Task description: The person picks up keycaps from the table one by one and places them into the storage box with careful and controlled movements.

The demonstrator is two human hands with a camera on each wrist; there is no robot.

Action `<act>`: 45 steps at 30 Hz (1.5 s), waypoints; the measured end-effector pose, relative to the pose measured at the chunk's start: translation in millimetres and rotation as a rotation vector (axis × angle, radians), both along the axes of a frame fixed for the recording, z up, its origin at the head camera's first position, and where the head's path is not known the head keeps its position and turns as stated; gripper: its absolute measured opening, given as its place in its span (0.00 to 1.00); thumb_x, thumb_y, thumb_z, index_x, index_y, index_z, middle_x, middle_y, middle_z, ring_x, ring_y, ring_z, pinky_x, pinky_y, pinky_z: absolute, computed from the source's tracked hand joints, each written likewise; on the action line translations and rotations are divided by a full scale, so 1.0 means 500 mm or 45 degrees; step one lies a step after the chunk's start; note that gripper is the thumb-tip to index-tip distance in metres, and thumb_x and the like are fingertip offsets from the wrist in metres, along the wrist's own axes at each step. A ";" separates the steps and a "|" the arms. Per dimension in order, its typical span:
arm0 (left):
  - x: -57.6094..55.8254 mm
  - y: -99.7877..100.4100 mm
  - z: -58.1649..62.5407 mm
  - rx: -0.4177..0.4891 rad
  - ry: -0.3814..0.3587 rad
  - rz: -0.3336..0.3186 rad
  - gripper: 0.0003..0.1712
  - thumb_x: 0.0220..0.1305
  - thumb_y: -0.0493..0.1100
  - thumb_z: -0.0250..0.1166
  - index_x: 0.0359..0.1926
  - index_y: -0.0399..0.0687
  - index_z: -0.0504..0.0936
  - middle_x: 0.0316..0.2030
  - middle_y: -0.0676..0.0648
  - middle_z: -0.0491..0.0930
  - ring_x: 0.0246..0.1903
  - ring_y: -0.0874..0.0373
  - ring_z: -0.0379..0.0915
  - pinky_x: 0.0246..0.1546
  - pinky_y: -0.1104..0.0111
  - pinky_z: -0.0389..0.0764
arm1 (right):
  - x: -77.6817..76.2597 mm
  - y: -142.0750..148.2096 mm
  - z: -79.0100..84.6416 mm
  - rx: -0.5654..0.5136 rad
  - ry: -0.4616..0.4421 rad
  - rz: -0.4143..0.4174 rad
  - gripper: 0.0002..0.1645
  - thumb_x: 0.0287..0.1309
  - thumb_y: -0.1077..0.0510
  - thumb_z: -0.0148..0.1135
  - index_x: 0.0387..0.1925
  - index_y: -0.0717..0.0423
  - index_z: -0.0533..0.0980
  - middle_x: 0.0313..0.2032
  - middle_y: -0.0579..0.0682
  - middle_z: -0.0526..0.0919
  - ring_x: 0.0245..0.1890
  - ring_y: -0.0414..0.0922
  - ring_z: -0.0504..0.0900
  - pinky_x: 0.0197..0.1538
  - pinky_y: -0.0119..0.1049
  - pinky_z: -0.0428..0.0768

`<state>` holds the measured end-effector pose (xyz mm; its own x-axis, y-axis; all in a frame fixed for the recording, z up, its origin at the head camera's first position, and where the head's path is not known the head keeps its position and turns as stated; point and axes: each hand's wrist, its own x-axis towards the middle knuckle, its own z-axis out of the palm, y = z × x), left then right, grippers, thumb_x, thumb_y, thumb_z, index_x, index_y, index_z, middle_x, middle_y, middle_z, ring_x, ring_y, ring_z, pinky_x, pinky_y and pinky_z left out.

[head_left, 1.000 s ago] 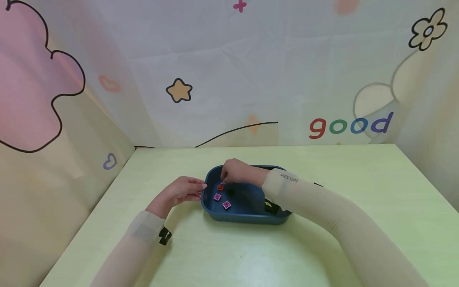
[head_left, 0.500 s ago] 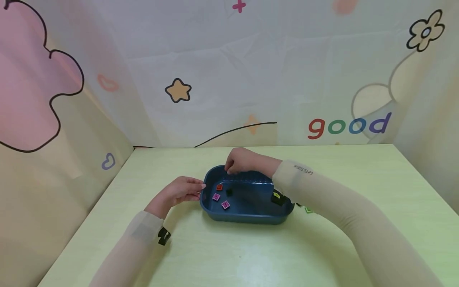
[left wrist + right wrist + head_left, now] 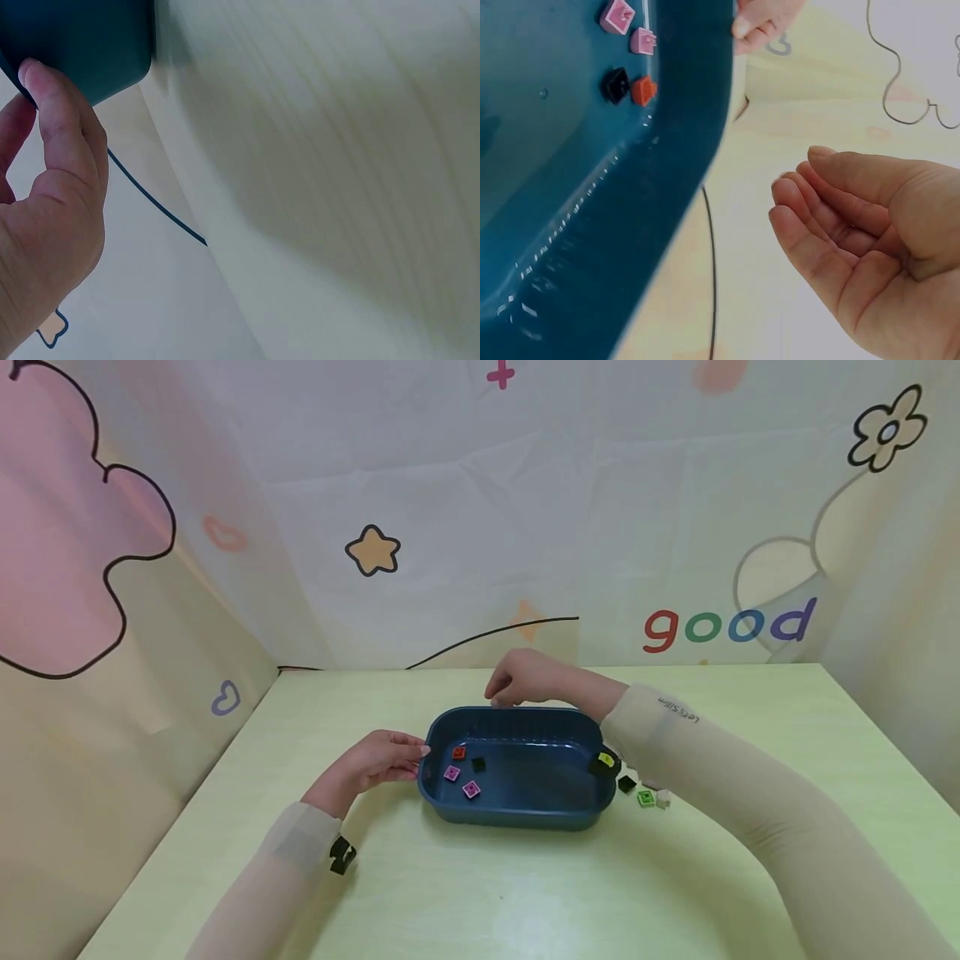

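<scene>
A dark blue plastic tub (image 3: 517, 818) stands on the table, holding an orange-red toy brick (image 3: 459, 752), a black brick (image 3: 478, 764) and two pink bricks (image 3: 471, 789) toward its left end. At the tub's left rim, my left hand (image 3: 378, 756) pinches the wall between thumb and fingers; the left wrist view shows its fingertips (image 3: 34, 71) on the rim. My right hand (image 3: 525, 677) hovers over the back rim. In the right wrist view its fingers (image 3: 810, 232) are loosely curled with nothing between them.
Right of the tub, partly behind the right forearm, lie a black brick (image 3: 627, 784), a light green brick (image 3: 646, 798) and a white piece (image 3: 663, 798). A printed curtain (image 3: 450, 485) hangs behind the table's back edge.
My right hand has lifted out of the tub and moved back and to the right, past the rear rim. Pieces right of the tub have come into view. My left hand has stayed put.
</scene>
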<state>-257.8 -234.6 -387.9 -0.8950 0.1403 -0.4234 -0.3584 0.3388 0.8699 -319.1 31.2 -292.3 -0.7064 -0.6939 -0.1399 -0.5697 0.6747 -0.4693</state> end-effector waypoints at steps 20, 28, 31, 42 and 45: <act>-0.002 0.001 -0.001 -0.006 -0.004 0.015 0.25 0.75 0.41 0.61 0.64 0.29 0.74 0.30 0.51 0.83 0.28 0.63 0.80 0.34 0.77 0.85 | 0.037 0.142 0.021 -0.152 0.053 -0.075 0.15 0.68 0.60 0.63 0.51 0.65 0.84 0.42 0.59 0.91 0.40 0.48 0.89 0.49 0.44 0.87; 0.000 0.003 -0.002 -0.002 -0.005 0.019 0.24 0.75 0.41 0.61 0.64 0.29 0.74 0.30 0.52 0.83 0.28 0.63 0.80 0.34 0.77 0.85 | 0.063 0.189 0.021 -0.166 0.100 -0.112 0.16 0.68 0.59 0.64 0.52 0.64 0.84 0.45 0.59 0.90 0.42 0.49 0.89 0.51 0.46 0.88; 0.000 0.002 -0.003 0.005 0.000 0.014 0.24 0.75 0.41 0.61 0.64 0.28 0.74 0.30 0.52 0.83 0.27 0.63 0.80 0.33 0.78 0.85 | 0.072 0.215 0.019 -0.169 0.108 -0.148 0.17 0.68 0.57 0.64 0.53 0.63 0.84 0.46 0.59 0.90 0.43 0.49 0.88 0.50 0.47 0.87; -0.002 -0.001 -0.007 0.014 0.003 0.006 0.24 0.75 0.40 0.61 0.64 0.27 0.74 0.28 0.53 0.82 0.26 0.64 0.79 0.32 0.78 0.84 | 0.095 0.315 -0.019 -0.181 0.111 -0.321 0.18 0.68 0.57 0.65 0.54 0.63 0.83 0.47 0.59 0.90 0.44 0.48 0.87 0.47 0.40 0.86; -0.002 0.000 -0.007 0.015 0.007 -0.004 0.24 0.75 0.40 0.60 0.63 0.27 0.74 0.28 0.53 0.82 0.26 0.64 0.79 0.32 0.78 0.84 | 0.099 0.337 -0.034 -0.188 0.100 -0.356 0.20 0.68 0.56 0.64 0.55 0.65 0.82 0.48 0.60 0.89 0.45 0.49 0.87 0.47 0.40 0.86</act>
